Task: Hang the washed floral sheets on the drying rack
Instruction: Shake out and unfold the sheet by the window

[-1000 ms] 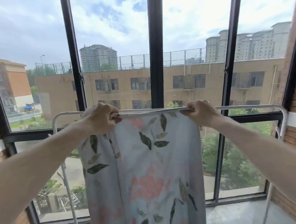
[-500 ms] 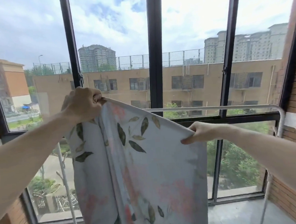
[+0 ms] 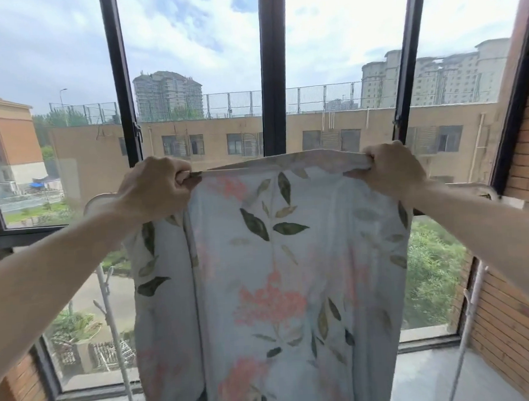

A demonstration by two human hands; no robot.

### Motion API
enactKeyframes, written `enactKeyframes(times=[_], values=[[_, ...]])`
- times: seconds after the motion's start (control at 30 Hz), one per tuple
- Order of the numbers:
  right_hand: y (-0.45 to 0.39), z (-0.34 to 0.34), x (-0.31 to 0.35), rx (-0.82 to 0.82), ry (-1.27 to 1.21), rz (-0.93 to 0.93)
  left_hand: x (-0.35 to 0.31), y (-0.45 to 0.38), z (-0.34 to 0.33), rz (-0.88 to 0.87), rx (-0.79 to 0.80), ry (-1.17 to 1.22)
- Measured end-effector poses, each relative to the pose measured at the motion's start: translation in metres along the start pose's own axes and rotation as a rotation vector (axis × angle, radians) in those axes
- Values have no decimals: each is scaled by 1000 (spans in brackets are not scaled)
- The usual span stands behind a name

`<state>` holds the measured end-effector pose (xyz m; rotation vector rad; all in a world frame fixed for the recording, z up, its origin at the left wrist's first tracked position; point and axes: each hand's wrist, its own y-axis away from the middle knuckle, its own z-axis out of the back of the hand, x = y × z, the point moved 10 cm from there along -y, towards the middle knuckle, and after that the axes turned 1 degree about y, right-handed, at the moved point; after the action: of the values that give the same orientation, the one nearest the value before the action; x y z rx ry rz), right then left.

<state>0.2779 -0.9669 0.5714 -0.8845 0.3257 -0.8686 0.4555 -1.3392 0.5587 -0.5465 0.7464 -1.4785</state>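
Sheet [image 3: 273, 276] long axis vertical, top edge level, both hands' fingers [image 3: 181, 177] clamped on it.

The pale blue cotton sheet with pink flowers and green leaves [image 3: 270, 279] hides the middle of the white metal drying rack's top bar [image 3: 99, 199]; only its two ends show. The sheet's lower end is cut off by the bottom edge. Both forearms leave the picture at the sides. The fingertips are tucked into the folded cloth.

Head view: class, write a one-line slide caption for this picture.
Both hands, left hand and right hand, grip the floral sheet by its top edge above the drying rack at the window.
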Motion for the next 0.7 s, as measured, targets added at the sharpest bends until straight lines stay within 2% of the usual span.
enactKeyframes(times=[0.07,0.2,0.27,0.33,0.4,0.47,0.53,0.7], values=[[16,-33,-8,178,76,-68,-7,-1,-1,-3,8,24],[49,-69,-15,355,286,-243,-11,1,-8,13,28,44],[65,-97,6,474,265,-228,-27,1,-12,-18,33,86],[79,-121,51,589,2,-175,-47,-2,-16,-62,39,117],[90,-134,111,687,-409,-157,-67,-4,-25,-116,51,115],[88,-146,145,665,-652,-173,-83,-5,-36,-167,65,90],[82,-155,152,575,-770,-249,-87,-3,-45,-189,77,52],[71,-136,138,318,-802,-317,-59,9,-50,-223,168,66]])
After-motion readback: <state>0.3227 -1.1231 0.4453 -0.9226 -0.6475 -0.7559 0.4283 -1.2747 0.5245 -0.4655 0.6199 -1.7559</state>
